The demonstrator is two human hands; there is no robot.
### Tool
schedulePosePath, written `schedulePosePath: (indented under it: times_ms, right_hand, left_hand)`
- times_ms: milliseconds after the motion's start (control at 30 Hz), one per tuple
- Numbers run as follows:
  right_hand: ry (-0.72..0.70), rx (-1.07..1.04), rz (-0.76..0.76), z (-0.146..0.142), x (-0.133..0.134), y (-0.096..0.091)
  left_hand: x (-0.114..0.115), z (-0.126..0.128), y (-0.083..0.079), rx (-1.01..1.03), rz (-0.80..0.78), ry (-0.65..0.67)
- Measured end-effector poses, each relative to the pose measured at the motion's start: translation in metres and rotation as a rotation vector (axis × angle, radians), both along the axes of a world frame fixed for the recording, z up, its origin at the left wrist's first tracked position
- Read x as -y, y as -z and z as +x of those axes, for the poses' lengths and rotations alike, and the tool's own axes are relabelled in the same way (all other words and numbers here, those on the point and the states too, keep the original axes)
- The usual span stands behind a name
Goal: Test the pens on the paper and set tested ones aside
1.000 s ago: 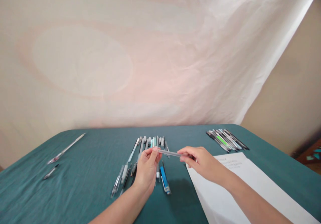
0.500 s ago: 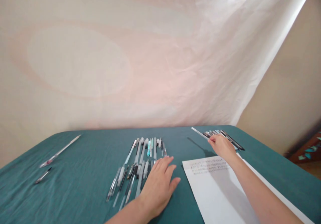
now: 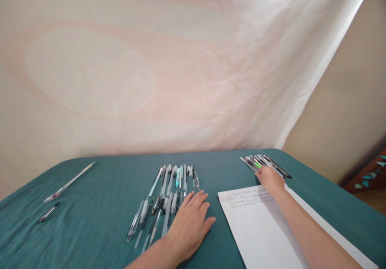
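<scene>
My left hand [image 3: 191, 222] lies flat on the cloth, fingers stretched out, holding nothing. It rests against the right side of the nearer row of pens [image 3: 157, 216] and covers part of it. A farther row of pens [image 3: 173, 178], some clear and some pale blue, lies just beyond. My right hand [image 3: 269, 178] is closed on the near end of a slim pen [image 3: 247, 164], low at the left edge of a group of pens [image 3: 273, 164] at the back right. The hand hides the near ends of several of these. A green patch shows on one pen beside my fingertips.
White paper [image 3: 253, 228] with handwritten lines at its top lies under my right forearm. On the left of the green cloth [image 3: 99, 216] are a long clear pen-like item [image 3: 69, 182] and a short dark pen [image 3: 48, 212]. A pale sheet [image 3: 181, 80] hangs behind the table.
My right hand has lowered the slim pen from above the table to the left side of the back right group. My left hand has stayed in nearly the same place.
</scene>
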State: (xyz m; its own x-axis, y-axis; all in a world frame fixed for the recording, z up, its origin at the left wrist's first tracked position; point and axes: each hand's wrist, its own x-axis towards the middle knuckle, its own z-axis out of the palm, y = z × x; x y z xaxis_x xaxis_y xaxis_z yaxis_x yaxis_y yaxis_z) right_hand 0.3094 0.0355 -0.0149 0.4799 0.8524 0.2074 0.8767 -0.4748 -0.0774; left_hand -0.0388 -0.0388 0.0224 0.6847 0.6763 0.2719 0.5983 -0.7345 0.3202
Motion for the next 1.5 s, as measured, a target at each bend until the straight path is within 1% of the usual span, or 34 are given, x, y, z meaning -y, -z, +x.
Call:
schedulePosePath:
  times_ms: [100, 200, 333, 400, 467, 500, 533, 567, 600, 733, 833, 933, 1033, 1233, 1400, 1500]
  right_hand:
    - [0.016, -0.002, 0.011, -0.001, 0.001, -0.001]
    - [0.016, -0.003, 0.029, -0.004, 0.003, -0.008]
    - [-0.047, -0.036, 0.038, -0.017, 0.003, -0.023]
    - [-0.11, -0.064, 0.029, -0.031, 0.003, -0.031]
    - [-0.213, -0.114, 0.018, -0.052, 0.005, -0.038]
    - [-0.282, -0.151, 0.014, -0.066, 0.008, -0.041]
    - [-0.386, -0.219, 0.01, -0.081, 0.013, -0.044]
    - [-0.503, -0.292, 0.008, -0.098, 0.019, -0.046]
    - [-0.59, -0.348, 0.006, -0.115, 0.027, -0.048]
    - [-0.88, -0.46, -0.042, -0.177, 0.065, -0.054]
    - [-1.044, -0.461, -0.037, -0.204, 0.088, -0.057]
    - [-1.162, -0.416, -0.028, -0.216, 0.098, -0.056]
    - [-1.211, -0.364, -0.048, -0.219, 0.099, -0.051]
    - [-1.204, -0.304, -0.055, -0.22, 0.097, -0.044]
    - [-1.16, -0.301, -0.05, -0.219, 0.095, -0.044]
    - [-1.081, -0.313, -0.031, -0.217, 0.094, -0.042]
  left_hand:
    - [-0.005, -0.003, 0.004, 0.004, 0.029, -0.02]
    - [-0.016, -0.01, 0.001, 0.009, 0.053, -0.073]
    - [-0.031, -0.022, -0.017, 0.018, 0.055, -0.183]
    - [-0.035, -0.028, -0.027, -0.031, 0.01, -0.213]
    - [-0.036, -0.033, -0.036, -0.128, -0.053, -0.259]
    - [-0.036, -0.035, -0.038, -0.157, -0.07, -0.27]
    - [-0.035, -0.036, -0.041, -0.18, -0.081, -0.277]
    - [-0.035, -0.038, -0.042, -0.194, -0.085, -0.279]
    - [-0.034, -0.039, -0.043, -0.203, -0.085, -0.277]
    - [-0.03, -0.04, -0.043, -0.252, -0.098, -0.279]
    - [-0.026, -0.039, -0.043, -0.284, -0.113, -0.266]
    - [-0.024, -0.039, -0.044, -0.305, -0.12, -0.245]
    - [-0.024, -0.038, -0.045, -0.321, -0.123, -0.237]
    - [-0.023, -0.037, -0.043, -0.333, -0.116, -0.245]
    - [-0.023, -0.036, -0.037, -0.326, -0.087, -0.249]
    - [-0.022, -0.037, -0.036, -0.318, -0.08, -0.247]
